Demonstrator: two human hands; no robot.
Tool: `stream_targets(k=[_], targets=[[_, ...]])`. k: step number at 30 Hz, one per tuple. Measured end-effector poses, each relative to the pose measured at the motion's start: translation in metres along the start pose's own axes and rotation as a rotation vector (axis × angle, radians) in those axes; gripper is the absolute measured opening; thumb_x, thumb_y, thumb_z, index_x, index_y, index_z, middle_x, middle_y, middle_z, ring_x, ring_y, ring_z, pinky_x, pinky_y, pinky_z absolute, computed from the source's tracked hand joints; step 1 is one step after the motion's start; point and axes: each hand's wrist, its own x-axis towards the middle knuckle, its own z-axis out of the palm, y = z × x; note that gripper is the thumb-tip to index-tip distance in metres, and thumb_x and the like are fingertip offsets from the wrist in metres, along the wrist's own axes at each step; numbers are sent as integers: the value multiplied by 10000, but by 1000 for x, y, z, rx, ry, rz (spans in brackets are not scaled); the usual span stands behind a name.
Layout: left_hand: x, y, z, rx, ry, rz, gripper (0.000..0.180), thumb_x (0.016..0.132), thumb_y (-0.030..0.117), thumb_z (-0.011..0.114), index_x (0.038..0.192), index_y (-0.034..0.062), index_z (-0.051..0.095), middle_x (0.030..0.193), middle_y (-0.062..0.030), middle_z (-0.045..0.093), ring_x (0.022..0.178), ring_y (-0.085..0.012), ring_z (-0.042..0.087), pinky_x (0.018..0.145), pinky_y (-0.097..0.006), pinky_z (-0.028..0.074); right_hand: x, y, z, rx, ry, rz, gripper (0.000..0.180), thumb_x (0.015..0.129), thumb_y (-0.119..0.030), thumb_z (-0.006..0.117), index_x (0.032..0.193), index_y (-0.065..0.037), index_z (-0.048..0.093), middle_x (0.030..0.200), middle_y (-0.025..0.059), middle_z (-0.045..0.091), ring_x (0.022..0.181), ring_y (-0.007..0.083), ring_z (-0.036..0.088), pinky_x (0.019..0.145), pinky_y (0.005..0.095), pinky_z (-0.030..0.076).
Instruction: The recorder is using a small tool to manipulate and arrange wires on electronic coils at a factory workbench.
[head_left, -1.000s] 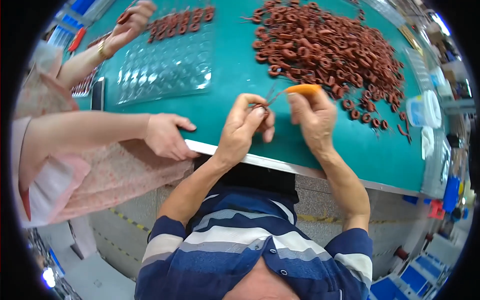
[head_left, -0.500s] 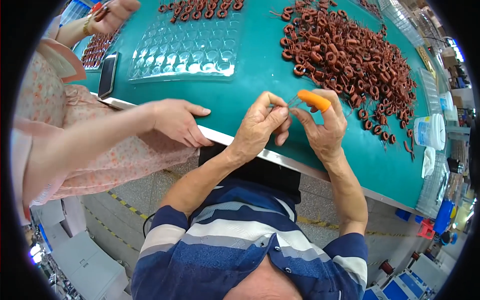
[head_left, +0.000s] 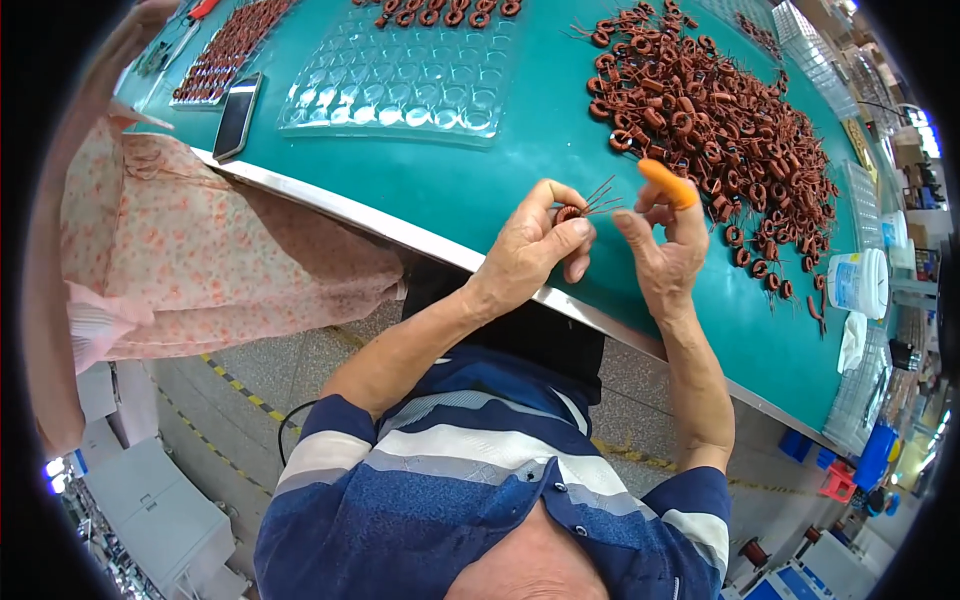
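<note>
My left hand (head_left: 520, 250) pinches a small copper-coloured wire-wound ring coil (head_left: 567, 214) between thumb and fingers, above the near edge of the green table. Several thin wire leads fan out from the coil toward my right hand (head_left: 666, 265). That hand is held apart from the leads, its thumb and forefinger spread, with nothing seen between them. An orange finger cot (head_left: 668, 184) covers the forefinger. Beyond my right hand lies a large heap of similar coils (head_left: 700, 120). A transparent tray (head_left: 390, 105) with round pockets sits farther left, coils filling its far rows.
A phone (head_left: 237, 117) lies on the green table (head_left: 400, 190) at left, beside another tray of coils (head_left: 225, 60). A co-worker's arm (head_left: 60, 270) and floral clothing (head_left: 230, 270) are at the left edge. A white tub (head_left: 858, 283) stands at far right.
My right hand has drawn back to the right from the wire leads, which now spread apart. The coil shows more in my left hand. The co-worker's hand has left the table's front edge.
</note>
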Motion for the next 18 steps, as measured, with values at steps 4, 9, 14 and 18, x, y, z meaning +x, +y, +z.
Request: stream_targets(k=[4,9,14,18], targets=[[-2,-1,-6,95,-34,-7,213,982,171,506,1109,32,406,822,-70,517,636,-121,510,597,-246,430,-1,-2,1,112,-57,105,465,777,-185,786,1186,-54,610,838,10,595,670,71,562,531,199,435],[-3,1,-12,262,-69,20,206,985,153,494,1115,22,401,823,-64,507,638,-102,500,592,-228,422,5,-14,5,110,-158,279,367,811,-157,757,1136,-41,630,707,-9,612,569,38,550,503,181,427],[1,2,-13,463,-69,43,196,978,148,498,1098,19,412,737,-30,491,598,-84,472,551,-228,392,10,-12,5,111,-179,372,355,831,-177,739,1127,-24,617,752,25,649,590,58,582,497,184,423],[1,3,-12,538,-32,57,203,977,148,494,1112,20,413,707,-25,484,586,-89,465,539,-234,379,16,-8,3,305,-274,513,326,860,-179,702,1112,6,609,841,59,674,653,93,611,544,207,452]])
